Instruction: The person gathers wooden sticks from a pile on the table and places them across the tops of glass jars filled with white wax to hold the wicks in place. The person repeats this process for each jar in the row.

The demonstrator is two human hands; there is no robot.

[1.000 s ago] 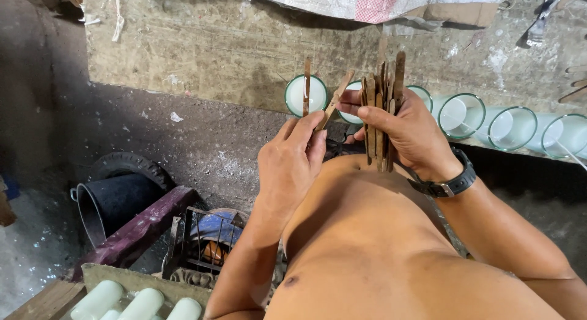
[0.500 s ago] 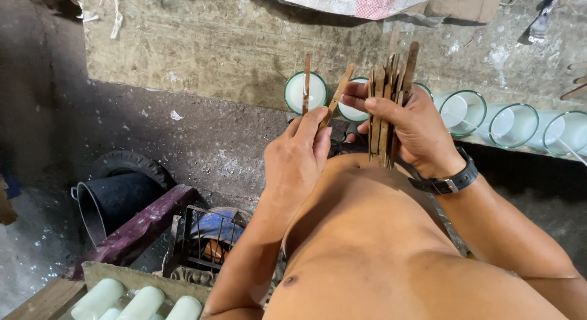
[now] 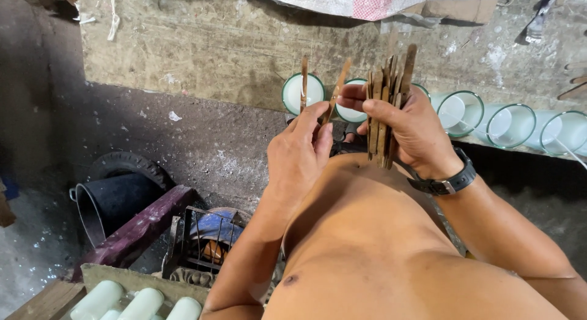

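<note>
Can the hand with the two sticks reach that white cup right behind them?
Probably yes. The left hand holds its two sticks just in front of the white cup, and nothing sits between them.

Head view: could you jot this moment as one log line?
left hand: pinching two thin wooden sticks | right hand: gripping bundle of wooden sticks | behind: row of white-filled glass jars on ledge

glasses [image 3: 483, 115] behind sticks [image 3: 385, 112], bucket [image 3: 110, 200] perhaps left
</note>
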